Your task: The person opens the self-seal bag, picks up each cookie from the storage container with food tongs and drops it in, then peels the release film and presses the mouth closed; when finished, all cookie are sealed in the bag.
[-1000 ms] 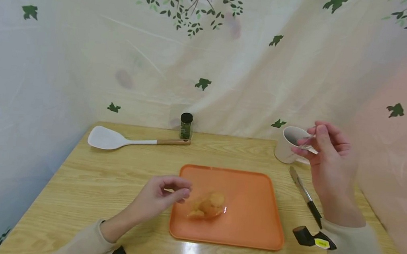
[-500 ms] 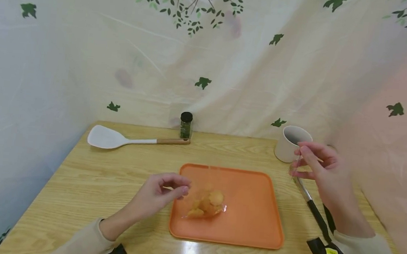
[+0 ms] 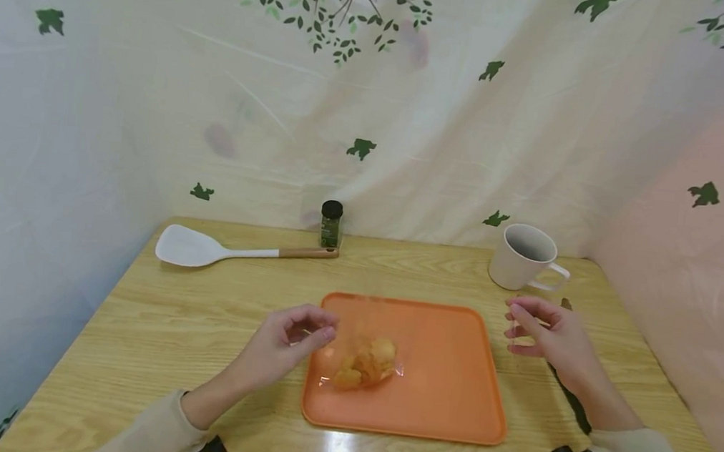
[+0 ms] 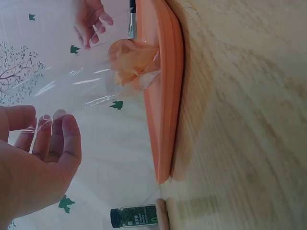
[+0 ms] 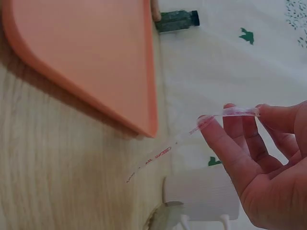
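My left hand pinches the upper edge of a clear plastic bag between thumb and fingers, over the left side of the orange tray. Golden chips lie in the bag's bottom, which rests on the tray. To the right of the tray, my right hand holds a thin clear strip with red print between thumb and fingers. One end of the strip hangs free. In the head view the strip and the bag's top are hard to make out.
A white mug stands at the back right. A black-handled utensil lies partly hidden under my right forearm. At the back are a white spatula with a wooden handle and a small black-capped spice jar. A printed cloth hangs behind the table.
My right hand has come down from in front of the mug to beside the tray's right edge, carrying the strip. My left hand has stayed almost still, holding the bag.
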The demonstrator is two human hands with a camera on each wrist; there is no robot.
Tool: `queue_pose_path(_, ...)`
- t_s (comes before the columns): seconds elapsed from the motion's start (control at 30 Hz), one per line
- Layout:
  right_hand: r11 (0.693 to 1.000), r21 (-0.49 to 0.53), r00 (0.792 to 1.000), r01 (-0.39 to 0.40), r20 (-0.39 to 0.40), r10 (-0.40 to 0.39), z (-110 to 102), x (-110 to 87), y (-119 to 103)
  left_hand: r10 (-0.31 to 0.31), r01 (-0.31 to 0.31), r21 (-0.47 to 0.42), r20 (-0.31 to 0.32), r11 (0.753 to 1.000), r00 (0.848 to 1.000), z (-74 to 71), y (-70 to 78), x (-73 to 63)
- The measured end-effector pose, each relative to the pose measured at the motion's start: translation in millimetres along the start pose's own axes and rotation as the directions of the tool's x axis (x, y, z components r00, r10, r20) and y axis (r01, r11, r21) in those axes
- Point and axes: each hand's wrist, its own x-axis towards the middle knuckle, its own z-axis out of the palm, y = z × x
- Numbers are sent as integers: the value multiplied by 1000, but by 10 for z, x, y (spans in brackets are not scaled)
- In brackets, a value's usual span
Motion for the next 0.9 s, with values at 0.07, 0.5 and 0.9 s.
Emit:
queue_pose_path(0.07, 999, -8, 999, -37, 4, 37, -9, 18, 58, -6, 6, 0, 2, 1000, 1000, 8, -22, -3)
queue_pose_path(0.5, 978, -110, 984, -176, -16, 175, -37, 164, 350, 0, 1, -43, 21, 999, 1000, 72, -74, 29)
queue_pose_path(0.9, 913, -402, 998, -64, -37, 54, -33, 211, 502, -23, 43, -201, 97, 979, 995, 160, -79, 79)
